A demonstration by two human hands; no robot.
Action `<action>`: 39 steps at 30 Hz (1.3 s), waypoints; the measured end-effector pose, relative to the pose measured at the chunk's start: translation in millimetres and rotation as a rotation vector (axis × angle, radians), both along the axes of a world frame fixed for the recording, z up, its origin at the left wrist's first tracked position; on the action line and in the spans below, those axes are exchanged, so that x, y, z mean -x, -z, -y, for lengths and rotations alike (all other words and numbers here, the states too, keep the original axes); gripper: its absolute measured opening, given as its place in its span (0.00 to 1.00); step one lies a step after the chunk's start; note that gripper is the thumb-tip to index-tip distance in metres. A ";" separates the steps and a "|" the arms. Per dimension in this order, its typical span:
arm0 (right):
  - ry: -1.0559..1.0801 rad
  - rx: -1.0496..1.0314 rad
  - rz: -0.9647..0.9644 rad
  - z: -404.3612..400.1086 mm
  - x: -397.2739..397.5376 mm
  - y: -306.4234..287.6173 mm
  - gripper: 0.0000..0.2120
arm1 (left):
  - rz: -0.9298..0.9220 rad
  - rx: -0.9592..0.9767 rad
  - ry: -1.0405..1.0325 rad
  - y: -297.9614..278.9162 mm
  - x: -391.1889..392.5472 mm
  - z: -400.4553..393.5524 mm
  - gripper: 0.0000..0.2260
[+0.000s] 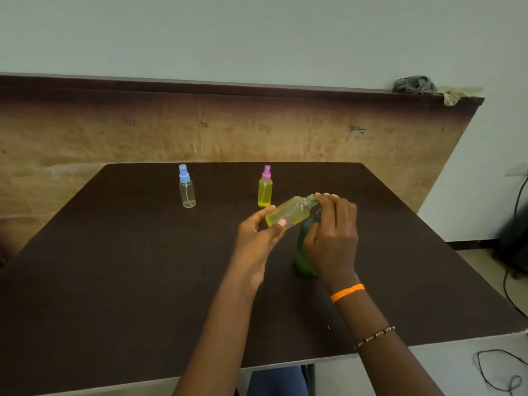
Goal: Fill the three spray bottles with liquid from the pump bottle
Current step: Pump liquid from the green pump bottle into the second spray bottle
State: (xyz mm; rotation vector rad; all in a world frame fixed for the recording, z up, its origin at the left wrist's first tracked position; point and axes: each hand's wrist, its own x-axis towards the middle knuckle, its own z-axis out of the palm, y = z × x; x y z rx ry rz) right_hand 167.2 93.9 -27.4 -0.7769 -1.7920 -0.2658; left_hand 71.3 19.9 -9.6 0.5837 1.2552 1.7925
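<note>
My left hand (258, 241) grips a small uncapped spray bottle (288, 214) full of yellow liquid, tilted above the table with its threaded neck pointing up and right. The fingertips of my right hand (333, 232) pinch at that neck. Just behind and below my right hand stands the green pump bottle (303, 252), mostly hidden by it; its top cannot be made out. A capped spray bottle with a pink top (265, 187), filled yellow, stands farther back. At the back left stands a clear spray bottle with a blue top (187, 187), with no coloured liquid showing in it.
The dark brown table (128, 267) reaches to a wooden panel (114, 138) at the back. Crumpled cloths (417, 84) lie on the panel's ledge at the far right. Cables (503, 375) trail on the floor to the right of the table.
</note>
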 end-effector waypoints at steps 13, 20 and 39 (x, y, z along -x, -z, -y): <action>0.009 0.050 -0.017 -0.8 -3.0 -15.6 0.13 | -0.007 0.001 -0.002 0.2 -0.2 -2.6 0.20; -0.026 0.076 0.033 -2.9 -6.5 -30.7 0.13 | 0.003 -0.004 -0.003 -2.4 -1.0 -0.3 0.19; -0.061 0.141 -0.036 2.9 -6.0 -21.6 0.16 | -0.013 0.023 -0.034 -6.8 -5.8 -0.3 0.20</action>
